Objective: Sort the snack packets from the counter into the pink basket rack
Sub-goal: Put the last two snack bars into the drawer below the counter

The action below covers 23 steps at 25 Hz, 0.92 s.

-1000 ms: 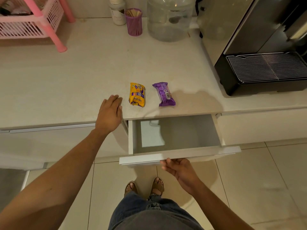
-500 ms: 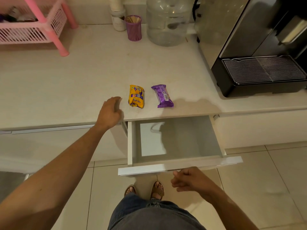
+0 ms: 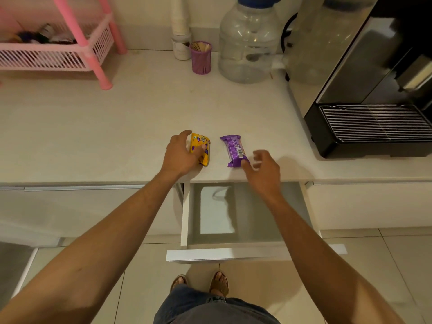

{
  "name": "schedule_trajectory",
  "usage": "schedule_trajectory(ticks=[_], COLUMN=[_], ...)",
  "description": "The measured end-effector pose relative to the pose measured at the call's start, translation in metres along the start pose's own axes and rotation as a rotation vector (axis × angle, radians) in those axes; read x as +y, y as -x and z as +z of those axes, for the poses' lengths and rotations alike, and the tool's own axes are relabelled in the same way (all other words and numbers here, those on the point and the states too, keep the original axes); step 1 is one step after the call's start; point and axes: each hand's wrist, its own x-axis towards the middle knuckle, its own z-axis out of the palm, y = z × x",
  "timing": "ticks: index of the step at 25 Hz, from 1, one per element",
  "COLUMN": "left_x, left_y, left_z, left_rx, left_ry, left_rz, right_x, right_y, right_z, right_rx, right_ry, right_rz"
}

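Observation:
Two snack packets lie side by side near the counter's front edge. My left hand is curled over the yellow packet, thumb at its far end and fingers across its top; the packet still rests on the counter. My right hand hovers with fingers spread and blurred, a fingertip touching the near end of the purple packet. The pink basket rack stands at the far left of the counter, with several dark items in its lower basket.
An open drawer sticks out below the counter edge, right under my right arm. A black coffee machine fills the right side. A clear water jug, a purple cup of sticks and a white jar line the back wall.
My left hand slid right from the counter edge onto the yellow packet. My right hand left the drawer front and rose to the purple packet.

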Motion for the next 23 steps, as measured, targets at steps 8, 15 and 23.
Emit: schedule_trajectory(ticks=[8,15,23], left_x=[0.016,0.026,0.007], left_y=[-0.014,0.013,0.081], left_z=[0.012,0.004,0.017], left_rx=[-0.109,-0.225,-0.472], left_ry=[-0.308,-0.103,0.083], left_rz=[-0.027,-0.088,-0.058], right_x=[-0.021,-0.003,0.061], right_y=[-0.051,-0.019,0.05], right_z=[0.035,0.006,-0.048], right_rx=[-0.117,-0.267,-0.569], right_ry=[0.305,0.04,-0.384], right_rz=[-0.032,0.095,0.319])
